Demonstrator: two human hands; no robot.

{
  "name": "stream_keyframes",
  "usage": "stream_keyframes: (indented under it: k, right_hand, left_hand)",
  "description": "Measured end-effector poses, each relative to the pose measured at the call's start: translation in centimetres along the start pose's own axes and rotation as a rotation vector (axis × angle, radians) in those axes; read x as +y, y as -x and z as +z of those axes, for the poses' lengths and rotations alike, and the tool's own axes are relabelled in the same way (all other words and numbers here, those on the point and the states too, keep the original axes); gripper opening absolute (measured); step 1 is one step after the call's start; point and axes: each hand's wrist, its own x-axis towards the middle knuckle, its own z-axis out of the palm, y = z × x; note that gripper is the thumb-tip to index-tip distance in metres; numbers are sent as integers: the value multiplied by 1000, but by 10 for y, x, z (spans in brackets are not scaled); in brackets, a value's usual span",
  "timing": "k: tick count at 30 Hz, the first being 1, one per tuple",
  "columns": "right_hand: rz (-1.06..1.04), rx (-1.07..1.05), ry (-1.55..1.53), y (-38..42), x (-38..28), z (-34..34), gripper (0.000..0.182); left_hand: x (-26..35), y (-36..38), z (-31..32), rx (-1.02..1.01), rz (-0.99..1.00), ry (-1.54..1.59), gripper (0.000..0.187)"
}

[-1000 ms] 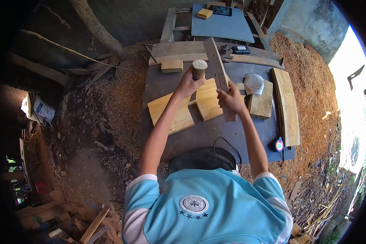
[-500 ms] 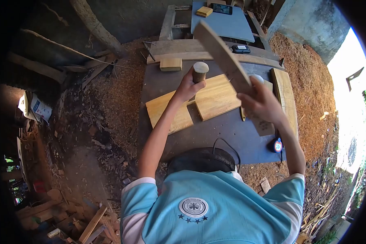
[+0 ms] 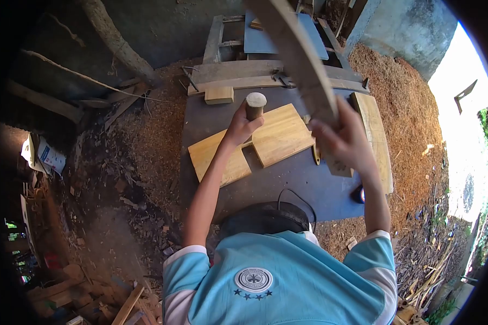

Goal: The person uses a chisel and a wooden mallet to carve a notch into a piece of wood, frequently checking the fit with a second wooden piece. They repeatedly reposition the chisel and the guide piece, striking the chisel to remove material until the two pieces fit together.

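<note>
My left hand (image 3: 241,128) is closed around a round wooden handle (image 3: 256,101) with a pale, worn top; it looks like a chisel handle, held upright. The lower end of this tool is hidden behind my fingers. Beneath it lies yellowish planed wood (image 3: 283,135), with a dark notch-like gap at its near edge. Raised over the table's right side, my right hand (image 3: 346,138) grips a long, flat wooden bar (image 3: 303,65). That bar slants up toward the camera, blurred, and its far end runs out of view.
A dark table (image 3: 287,187) carries a small wooden block (image 3: 219,95) at the back left and a long plank (image 3: 375,135) along the right. A yellow-handled tool (image 3: 316,155) lies beside the work. Behind stands a blue-grey board (image 3: 260,40). Wood shavings (image 3: 404,103) cover the ground.
The wooden bar in my right hand has swung up closer to the camera, its tip leaving the frame. My left hand keeps its hold on the handle. The whole view has shifted slightly.
</note>
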Motion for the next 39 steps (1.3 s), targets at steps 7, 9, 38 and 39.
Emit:
stream_keyframes:
  k: [7,9,38,39]
  right_hand:
    - [-351,508,-193,-14,5,12,17]
    - [-111,-66,566,6,59,31,22]
    - [381,229,-644,-17,238,142,17]
    - [379,226,-641,-16,237,141,17]
  left_hand:
    - [6,4,7,67,55,-43,27]
    - [-3,4,7,70,79,10,28]
    - [38,13,-4,-45,43,-113,18]
    - [34,9,0,-37,52,-120,16]
